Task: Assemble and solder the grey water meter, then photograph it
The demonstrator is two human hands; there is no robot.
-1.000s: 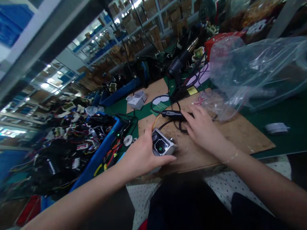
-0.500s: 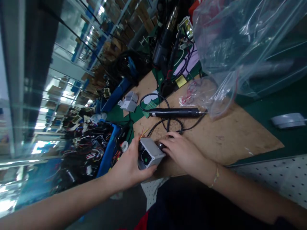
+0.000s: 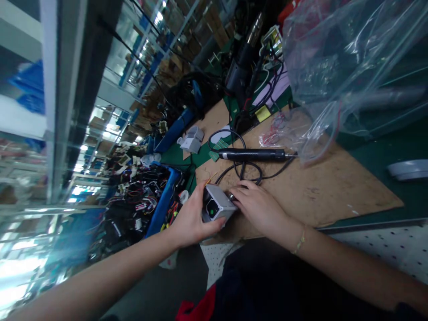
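Note:
A small grey box [image 3: 217,204] with a dark round window and a green dot on its face rests on the brown board [image 3: 321,187] near the bench's front edge. My left hand [image 3: 192,218] grips it from the left and below. Fingers of my right hand [image 3: 259,207] press against the box's right end, where a small dark part is mostly hidden. Thin yellow and red wires stick out behind the box. A black pen-shaped electric tool [image 3: 256,154] lies on the board just beyond, its black cable looped beside my right hand.
A large clear plastic bag [image 3: 351,62] lies at the back right. A blue bin [image 3: 160,203] full of wired parts stands to the left. Another grey housing [image 3: 191,139] sits behind, near black tools and cables. A grey disc [image 3: 409,169] lies on the green mat at right.
My right hand left the black tool, pulled back toward me and now touches the box's right end. The left hand kept its grip on the box. The camera view swung.

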